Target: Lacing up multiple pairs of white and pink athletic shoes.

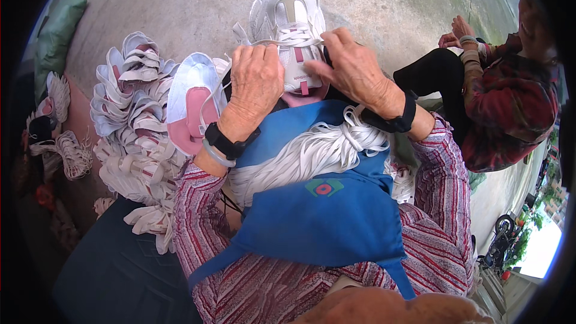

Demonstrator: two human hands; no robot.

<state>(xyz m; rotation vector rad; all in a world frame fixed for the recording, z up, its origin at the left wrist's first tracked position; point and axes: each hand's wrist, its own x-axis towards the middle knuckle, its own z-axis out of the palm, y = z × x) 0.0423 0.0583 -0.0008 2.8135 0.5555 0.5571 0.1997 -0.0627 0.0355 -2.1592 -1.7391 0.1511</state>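
Note:
A white and grey sneaker (pixel 287 0) with pink tabs lies ahead of me, its tongue toward me. Across its eyelets runs a white shoelace (pixel 295 41). My left hand (pixel 257 81) is closed around the lace at the left of the tongue. On the other side my right hand (pixel 357 75) pinches the lace near the top eyelets, its thumb by the tongue. The fingertips of both hands are partly hidden. On my lap a thick bundle of white laces (pixel 300 159) rests on the blue apron (pixel 318 222).
To my left is a heap of white and pink shoe uppers (pixel 129 120), one upper (pixel 195 108) leaning close to my left wrist. Another lace bundle (pixel 73 155) hangs farther left, near a green sack (pixel 60 36). A person in a plaid top (pixel 510 108) sits at my right.

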